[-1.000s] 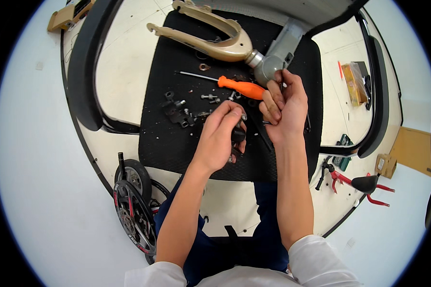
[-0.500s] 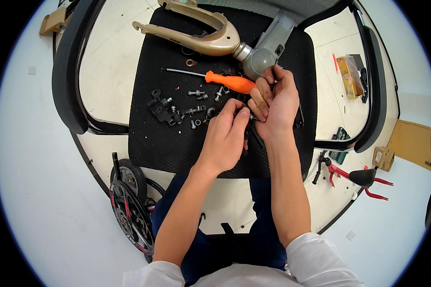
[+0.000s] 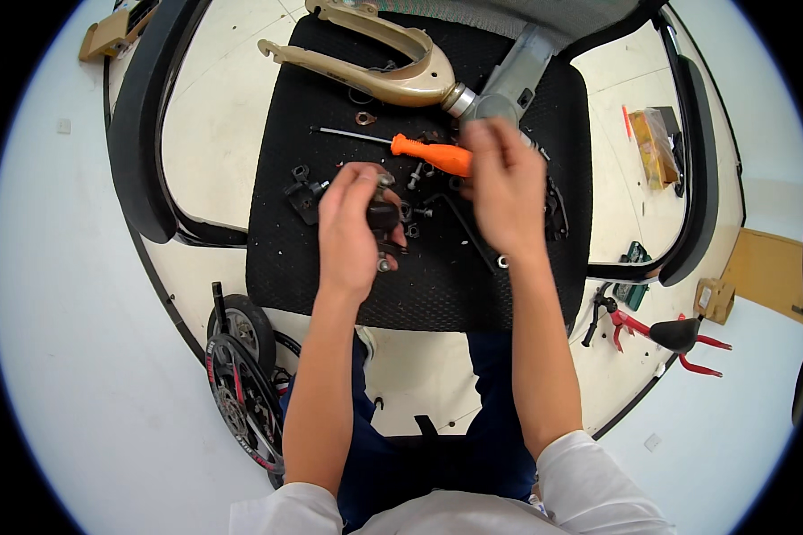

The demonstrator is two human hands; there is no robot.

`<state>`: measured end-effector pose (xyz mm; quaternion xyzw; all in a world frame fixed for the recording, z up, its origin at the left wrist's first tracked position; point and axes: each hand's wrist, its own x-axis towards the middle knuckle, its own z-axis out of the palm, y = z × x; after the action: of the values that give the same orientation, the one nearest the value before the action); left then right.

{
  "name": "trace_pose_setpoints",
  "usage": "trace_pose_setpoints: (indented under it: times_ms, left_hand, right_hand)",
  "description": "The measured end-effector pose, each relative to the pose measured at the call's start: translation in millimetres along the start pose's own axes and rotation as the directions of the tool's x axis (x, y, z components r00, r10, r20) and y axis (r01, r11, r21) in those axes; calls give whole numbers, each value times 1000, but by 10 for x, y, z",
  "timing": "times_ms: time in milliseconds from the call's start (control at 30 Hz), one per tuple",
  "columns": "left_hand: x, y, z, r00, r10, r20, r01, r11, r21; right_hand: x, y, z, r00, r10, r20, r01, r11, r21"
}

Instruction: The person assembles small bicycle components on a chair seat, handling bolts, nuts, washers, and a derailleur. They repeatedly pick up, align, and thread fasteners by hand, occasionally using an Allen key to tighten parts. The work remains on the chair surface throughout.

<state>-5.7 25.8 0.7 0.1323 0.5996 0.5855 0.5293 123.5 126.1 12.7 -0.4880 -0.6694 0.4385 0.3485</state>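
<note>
My left hand (image 3: 351,230) is closed around a small black part with metal bolts (image 3: 384,217), over the left-middle of the black chair seat (image 3: 401,299). Its fingers hide some of that part. My right hand (image 3: 511,192) is smeared by motion beside the orange handle of a screwdriver (image 3: 433,156); whether its fingers hold anything is unclear. Between the hands lies a black L-shaped hex key (image 3: 466,230), with a nut (image 3: 502,261) near its lower end. Loose bolts (image 3: 416,176) and another black clamp-like part (image 3: 303,198) rest nearby.
At the seat's back lies a gold fork (image 3: 401,82), joined to a grey tube (image 3: 513,76). Armrests (image 3: 143,134) flank the seat. Wheels (image 3: 241,401) stand on the floor at left; a red frame with a black saddle (image 3: 674,333) and a cardboard box (image 3: 716,299) are at right.
My left hand has moved left, away from the right one, carrying the black part. My right hand has turned so its back shows. The view has shifted slightly.
</note>
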Motion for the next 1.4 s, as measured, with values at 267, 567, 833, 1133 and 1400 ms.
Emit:
trace_pose_setpoints:
  times_ms: [267, 567, 833, 1133, 1400]
  left_hand:
    - [8, 17, -55, 999, 3, 32, 0, 996, -95]
    - [34, 0, -57, 990, -3, 137, 32, 977, -211]
    - [41, -33, 4, 982, -81, 169, 101, 988, -116]
    - [7, -31, 15, 943, -216, 252, 225, 974, -4]
    - [-8, -24, -20, 931, -318, 179, 316, 948, 40]
  right_hand:
    - [-228, 141, -156, 980, -17, 197, 93, 919, -383]
    - [-376, 231, -277, 950, 150, 274, -43, 932, -360]
    - [-328, 14, -319, 824, 346, 449, -501, 815, 292]
    - [-374, -94, -163, 934, -28, 356, 81, 988, -135]
    - [-376, -91, -179, 877, -163, 453, 323, 897, -301]
